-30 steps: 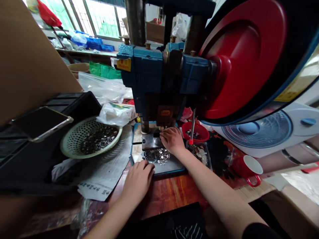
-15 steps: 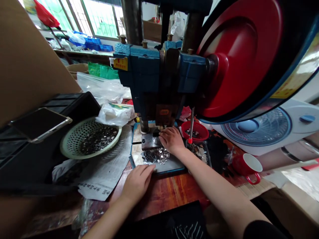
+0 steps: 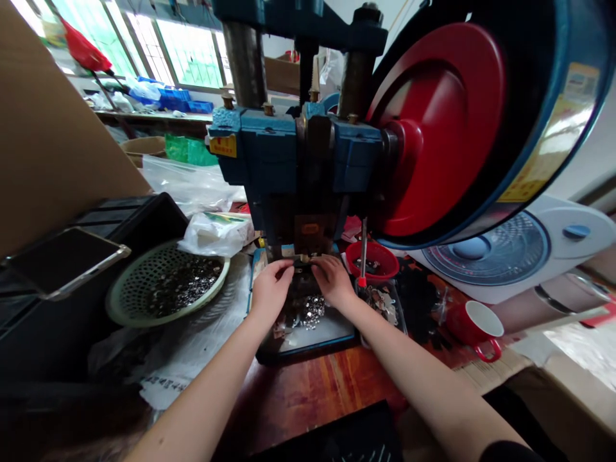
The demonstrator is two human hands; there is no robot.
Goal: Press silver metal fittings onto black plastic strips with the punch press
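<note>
A blue punch press (image 3: 298, 154) with a large red flywheel (image 3: 443, 122) stands in front of me. Both hands are up at the die under its ram. My left hand (image 3: 270, 290) has its fingertips pinched at the die block, and my right hand (image 3: 332, 280) meets it from the right. What the fingertips hold is too small to tell. Just below the hands, a pile of small shiny metal parts (image 3: 310, 309) lies on a blue-edged tray (image 3: 312, 337).
A pale green perforated basket (image 3: 163, 282) of metal parts sits at left, beside a black crate (image 3: 86, 282) with a phone (image 3: 62, 260) on it. A red bowl (image 3: 373, 260), a red mug (image 3: 474, 324) and a white fan (image 3: 520, 244) stand at right. Newspaper (image 3: 192, 346) covers the wooden table.
My left hand has risen from the tray's front edge to the die, joining the right hand there. The view has tilted slightly upward and closer.
</note>
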